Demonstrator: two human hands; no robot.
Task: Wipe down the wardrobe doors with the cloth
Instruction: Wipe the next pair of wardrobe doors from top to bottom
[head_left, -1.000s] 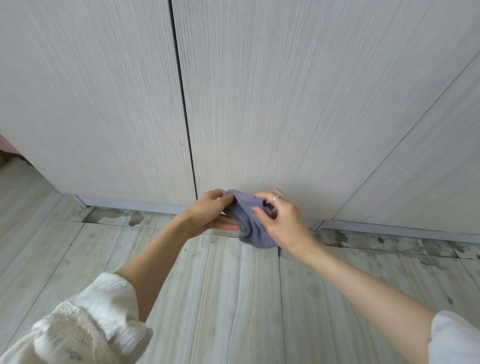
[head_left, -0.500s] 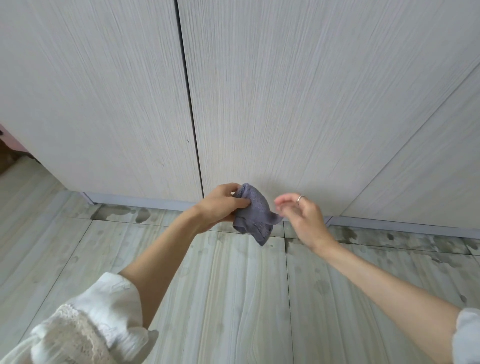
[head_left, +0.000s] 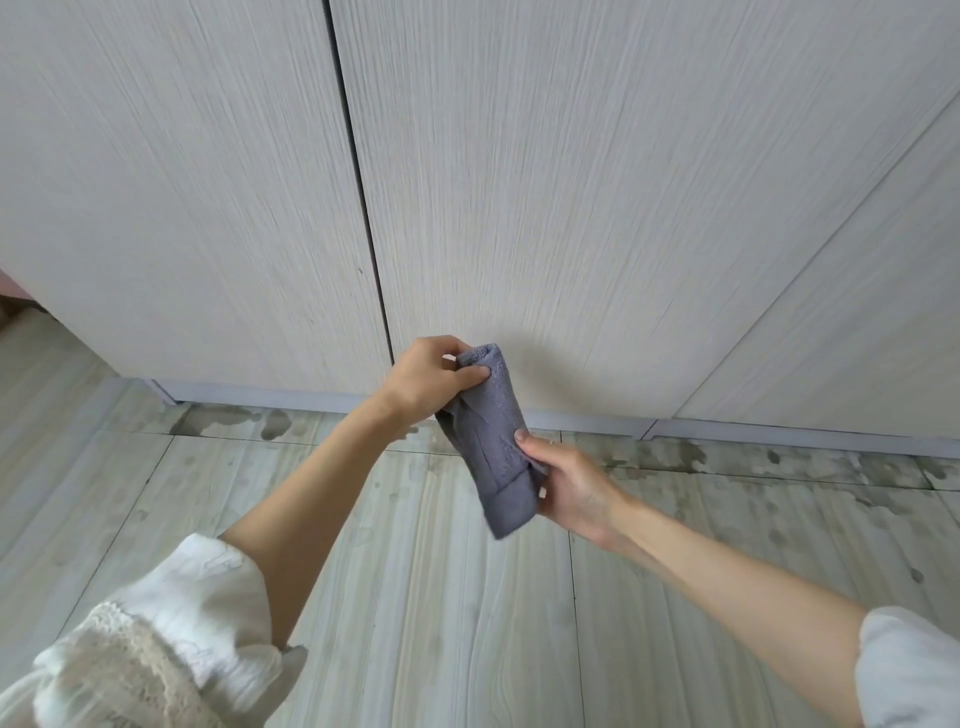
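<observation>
Cloth (head_left: 496, 441) stretched below the wardrobe doors (head_left: 571, 208). Left hand (head_left: 423, 382) pinching top, right hand (head_left: 563, 480) grasping bottom. Probably refolding for wiping.

the cloth (head_left: 496, 447) is a plain grey-purple with a soft, fuzzy towel texture. the wardrobe doors (head_left: 571, 197) are pale off-white with fine, straight wood-grain streaks and dark thin gaps between them. the floor (head_left: 426, 597) has light grey-beige wood-look tiles, blotched with darker patches near the wardrobe. the sleeves (head_left: 208, 613) are white, the left one with cream lace trim.
</observation>
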